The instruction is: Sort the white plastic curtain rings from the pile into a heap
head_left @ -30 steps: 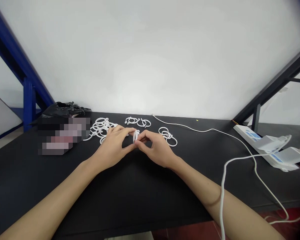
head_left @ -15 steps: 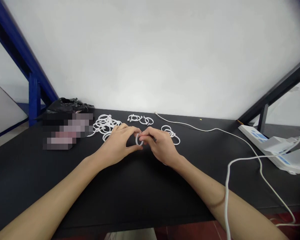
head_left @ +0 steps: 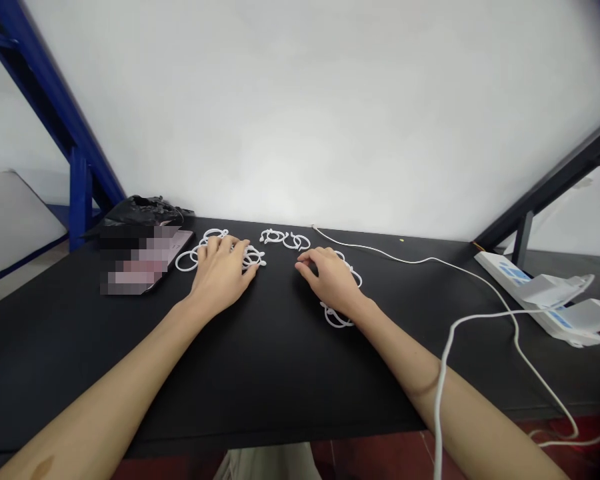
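On the black table (head_left: 280, 360) lie several white plastic rings. My left hand (head_left: 221, 275) rests flat with spread fingers on the left pile of rings (head_left: 200, 252). My right hand (head_left: 333, 280) lies palm down over the right cluster of rings (head_left: 337, 316), fingers loosely curved and apart; a few rings show under the wrist. A small group of open rings (head_left: 286, 239) lies between and beyond the two hands. Neither hand holds a ring that I can see.
A black bag (head_left: 143, 209) and a blurred flat object (head_left: 137, 263) sit at the back left. A white cable (head_left: 447, 347) runs across the table's right side and over my right forearm. White power strips (head_left: 545, 293) lie at the far right. Blue frame (head_left: 75, 180) stands left.
Both hands were pinching one ring between them at the table's middle. They have parted: the left went back-left onto the pile, the right moved right over the other cluster, and the ring is out of hand.
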